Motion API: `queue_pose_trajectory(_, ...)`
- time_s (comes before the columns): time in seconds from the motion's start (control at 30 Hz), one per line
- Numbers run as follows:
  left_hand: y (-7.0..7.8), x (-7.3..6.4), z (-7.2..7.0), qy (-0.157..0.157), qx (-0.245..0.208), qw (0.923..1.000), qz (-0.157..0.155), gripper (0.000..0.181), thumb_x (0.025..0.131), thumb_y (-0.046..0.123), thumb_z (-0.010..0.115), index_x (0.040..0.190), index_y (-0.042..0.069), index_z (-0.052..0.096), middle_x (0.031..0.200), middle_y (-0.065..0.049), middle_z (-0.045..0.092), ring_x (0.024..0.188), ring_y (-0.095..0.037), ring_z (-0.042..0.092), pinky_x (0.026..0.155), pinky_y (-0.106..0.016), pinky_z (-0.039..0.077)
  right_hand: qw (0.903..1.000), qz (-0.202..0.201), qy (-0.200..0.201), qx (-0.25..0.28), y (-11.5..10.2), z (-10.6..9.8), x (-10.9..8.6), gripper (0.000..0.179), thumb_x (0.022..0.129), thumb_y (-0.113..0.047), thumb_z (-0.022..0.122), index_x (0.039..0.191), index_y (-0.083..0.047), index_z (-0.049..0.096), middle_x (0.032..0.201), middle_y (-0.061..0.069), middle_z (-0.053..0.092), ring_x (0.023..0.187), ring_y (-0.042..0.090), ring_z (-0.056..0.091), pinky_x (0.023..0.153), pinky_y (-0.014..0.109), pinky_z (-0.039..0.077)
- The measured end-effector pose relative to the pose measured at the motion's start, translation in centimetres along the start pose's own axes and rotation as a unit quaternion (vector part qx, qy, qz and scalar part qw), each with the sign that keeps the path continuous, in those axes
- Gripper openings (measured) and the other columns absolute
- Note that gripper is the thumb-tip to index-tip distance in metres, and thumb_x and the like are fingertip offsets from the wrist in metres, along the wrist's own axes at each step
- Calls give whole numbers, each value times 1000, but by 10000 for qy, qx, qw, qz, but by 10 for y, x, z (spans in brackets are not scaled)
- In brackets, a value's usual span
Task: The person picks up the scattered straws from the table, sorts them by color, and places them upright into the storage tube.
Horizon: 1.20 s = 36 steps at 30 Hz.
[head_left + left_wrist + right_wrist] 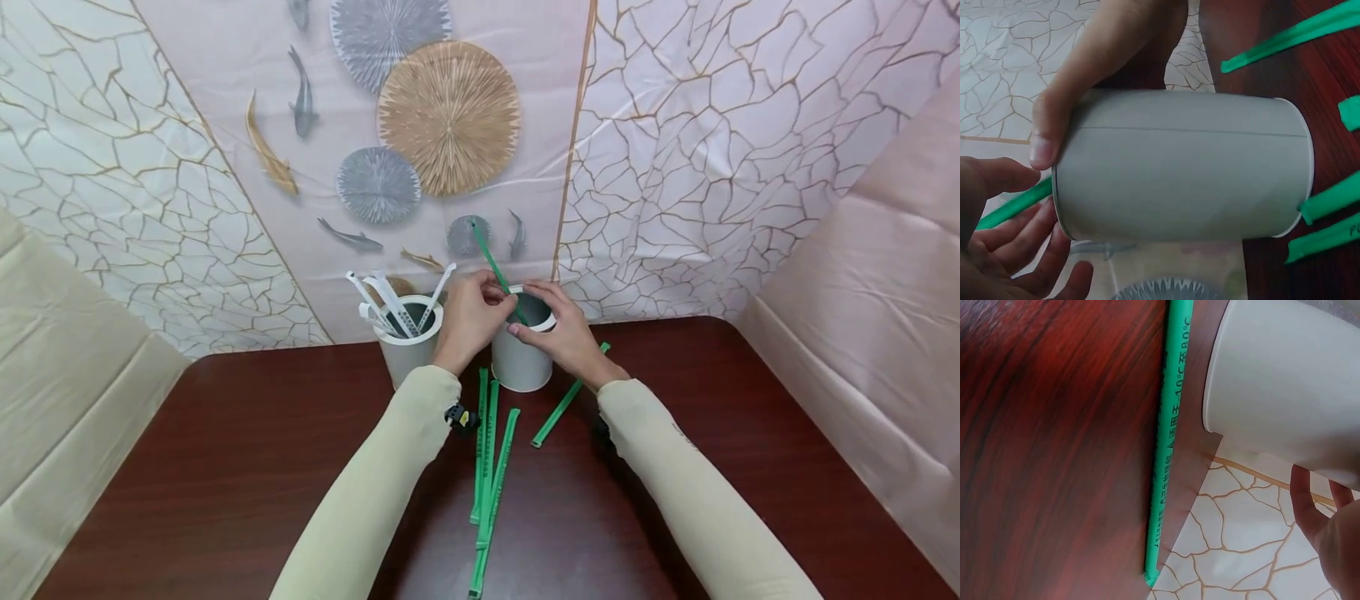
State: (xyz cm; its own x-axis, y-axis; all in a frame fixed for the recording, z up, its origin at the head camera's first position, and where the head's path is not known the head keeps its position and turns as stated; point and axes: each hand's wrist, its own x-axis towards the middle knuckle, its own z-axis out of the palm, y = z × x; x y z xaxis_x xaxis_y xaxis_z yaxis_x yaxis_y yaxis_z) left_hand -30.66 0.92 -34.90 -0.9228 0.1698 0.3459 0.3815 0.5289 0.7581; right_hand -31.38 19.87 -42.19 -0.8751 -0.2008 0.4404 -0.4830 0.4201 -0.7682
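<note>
My left hand (469,318) pinches a green wrapped straw (488,257) at the mouth of the right-hand grey cup (522,367). The straw slants, its lower end inside the cup and its upper end rising above the rim. My right hand (567,335) grips that upright cup by the rim, thumb on the near side and fingers on the far side. In the left wrist view, the cup wall (1179,169) hides the straw's lower part. Beside my left hand, another grey cup (405,357) holds several white straws (390,302).
Several green wrapped straws (486,467) lie partly overlapping on the dark wooden table (247,467), in front of the cups. One separate green straw (558,414) lies under the right wrist; printed lettering shows on it in the right wrist view. A patterned cloth wall (675,167) stands behind the table.
</note>
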Motion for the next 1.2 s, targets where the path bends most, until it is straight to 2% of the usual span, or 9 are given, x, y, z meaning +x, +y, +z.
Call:
queue_pose_trajectory(0.2,9,-6,-11,-60,639,9979,-85,24,102,29,69,98,6,73,90,-8,74,79,-22,68,71,-37,53,9998,-39,61,198,1,-2,-1,68,93,-25,83,153,-10,54,157,4,47,141,27,47,113,54,41)
queue_pose_trajectory(0.3,16,-15,-23,91,1113,9937,28,33,103,34,67,111,3,73,103,-12,74,90,-26,70,78,-41,56,9998,-58,96,171,1,-3,-1,68,93,-23,84,152,-8,55,157,5,47,140,28,48,112,53,42)
queue_pose_trajectory(0.4,22,-33,-37,338,1198,9921,176,43,102,35,68,130,3,68,114,-12,73,97,-26,70,85,-44,57,9998,-96,95,140,1,-2,0,68,92,-24,85,152,-8,56,157,4,48,140,27,48,111,52,43)
queue_pose_trajectory(0.5,22,-56,-50,119,675,9975,177,40,102,32,69,131,6,69,106,-7,74,91,-21,70,83,-41,57,9998,-109,77,145,-1,0,2,69,91,-25,85,151,-10,57,156,2,48,140,24,48,112,51,43)
queue_pose_trajectory(0.6,10,-77,-53,-515,-286,9980,-212,28,103,26,69,122,6,71,98,-6,74,83,-27,74,76,-36,59,9997,-111,68,188,-7,0,2,69,91,-23,86,151,-7,56,157,5,48,142,26,47,113,52,42)
queue_pose_trajectory(0.77,-22,-100,-40,-1249,-1241,9754,-1330,28,103,17,68,124,-1,63,95,-15,71,81,-40,75,69,-38,64,9994,-10,34,332,-36,-3,-6,67,91,-11,83,150,5,53,158,20,46,143,37,44,114,59,38)
queue_pose_trajectory(0.97,-61,-114,-15,-1858,-610,9597,-2016,31,102,14,69,124,-6,60,89,-15,70,68,-26,74,66,-39,63,9997,68,-28,239,-42,-6,-8,68,93,-12,81,151,6,50,159,22,44,145,40,42,114,62,37)
queue_pose_trajectory(1.1,-68,-119,-5,-1923,114,9642,-1821,25,98,15,76,110,-4,64,75,-8,69,56,-17,69,58,-32,60,9998,60,20,169,-41,-5,-9,68,93,-14,81,152,6,50,159,20,44,146,38,41,114,61,36)
queue_pose_trajectory(1.2,-66,-123,-4,-1912,648,9662,-1605,24,95,14,79,81,4,63,61,-4,65,51,-15,66,52,-29,53,9999,17,-13,169,-42,-2,-8,68,94,-14,81,151,6,51,159,21,44,146,39,41,114,61,37)
